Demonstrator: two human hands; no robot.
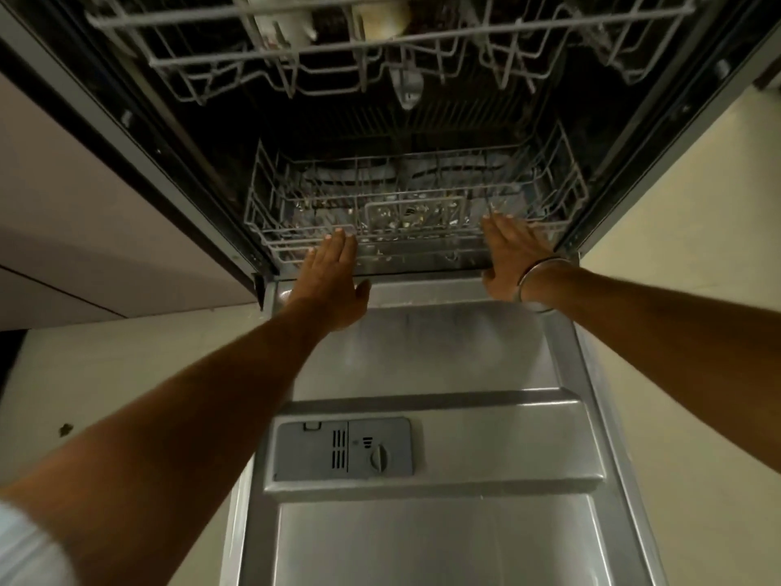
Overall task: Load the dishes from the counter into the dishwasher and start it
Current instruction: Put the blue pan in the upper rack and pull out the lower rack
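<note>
Steel sheet, brushed and dull grey, makes up the open dishwasher door (422, 543) that fills the lower centre of the frame, lying flat; set into it is a grey plastic detergent dispenser (343, 449) with a ribbed vent and a round knob. Above that, at mid-frame, the left hand (334, 281) and the right hand (513, 258) lie flat against the front rim of the lower rack (414, 217), fingers (338, 243) straight and close together, gripping nothing; a metal bangle (534, 285) circles the right wrist. The rack is grey coated wire, an open grid, sitting inside the tub at centre frame with a cutlery basket (412, 213) in its middle and what look like glinting items, too blurred to name. Loaded, it probably feels fairly heavy yet rolls easily; the stiff front rail, pressed evenly near both ends, seems the best hold, since fragile ware could rattle. Farther up, at the top of the frame, hangs the upper rack (380, 57), same wire, with pale, blurred vessels.
</note>
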